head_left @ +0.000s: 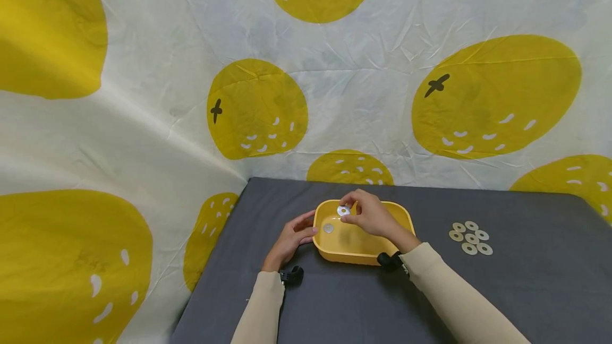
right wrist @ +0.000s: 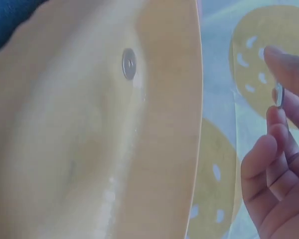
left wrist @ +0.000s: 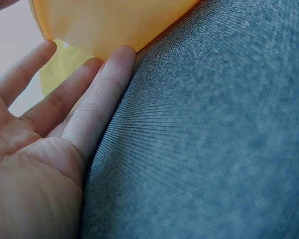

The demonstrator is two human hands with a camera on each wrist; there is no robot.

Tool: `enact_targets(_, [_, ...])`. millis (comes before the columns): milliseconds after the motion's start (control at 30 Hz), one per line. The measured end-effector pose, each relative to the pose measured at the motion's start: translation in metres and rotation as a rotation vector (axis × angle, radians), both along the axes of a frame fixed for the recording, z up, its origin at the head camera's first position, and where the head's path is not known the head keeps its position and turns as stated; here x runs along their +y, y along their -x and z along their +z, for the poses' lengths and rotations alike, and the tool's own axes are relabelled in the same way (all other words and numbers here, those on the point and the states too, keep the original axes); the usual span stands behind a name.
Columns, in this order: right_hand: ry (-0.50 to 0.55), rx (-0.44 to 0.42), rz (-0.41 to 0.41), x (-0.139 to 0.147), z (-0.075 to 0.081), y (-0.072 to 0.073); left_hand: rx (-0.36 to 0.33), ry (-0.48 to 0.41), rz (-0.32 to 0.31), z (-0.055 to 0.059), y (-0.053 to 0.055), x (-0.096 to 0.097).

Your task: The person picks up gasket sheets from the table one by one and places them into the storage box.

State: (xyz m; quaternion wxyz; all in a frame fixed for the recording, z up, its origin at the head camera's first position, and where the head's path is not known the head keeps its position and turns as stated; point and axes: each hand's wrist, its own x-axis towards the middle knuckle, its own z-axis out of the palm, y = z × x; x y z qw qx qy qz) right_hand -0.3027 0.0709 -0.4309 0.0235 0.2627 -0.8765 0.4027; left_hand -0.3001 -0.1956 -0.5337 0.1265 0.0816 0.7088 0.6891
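Observation:
A yellow plastic tub point(head_left: 351, 256) stands on the grey cloth. One flat round metal washer point(head_left: 328, 228) lies on its floor near the left end; the right wrist view shows this washer point(right wrist: 129, 63) too. Above the tub, my right hand point(head_left: 370, 216) pinches another washer point(head_left: 343, 210) between thumb and fingertips. That held washer point(right wrist: 279, 95) appears edge-on in the right wrist view. My left hand point(head_left: 291, 240) rests against the tub's left end, and its fingers point(left wrist: 97, 104) reach out fairly straight to touch the outer wall.
Several more washers point(head_left: 470, 238) lie in a loose cluster on the grey cloth point(head_left: 535, 280), to the right of the tub. A white curtain point(head_left: 358, 105) with yellow fruit prints hangs behind the table and along its left side.

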Motion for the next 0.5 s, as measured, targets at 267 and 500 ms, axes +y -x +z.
enact_targets(267, [-0.051, -0.015, 0.049, 0.006, -0.001, 0.024, 0.013, -0.023, -0.013, -0.002, 0.001, -0.001])
enact_targets(500, [-0.053, -0.063, 0.089, 0.012, -0.012, 0.041, 0.033, -0.041, -0.039, -0.005, 0.002, -0.001])
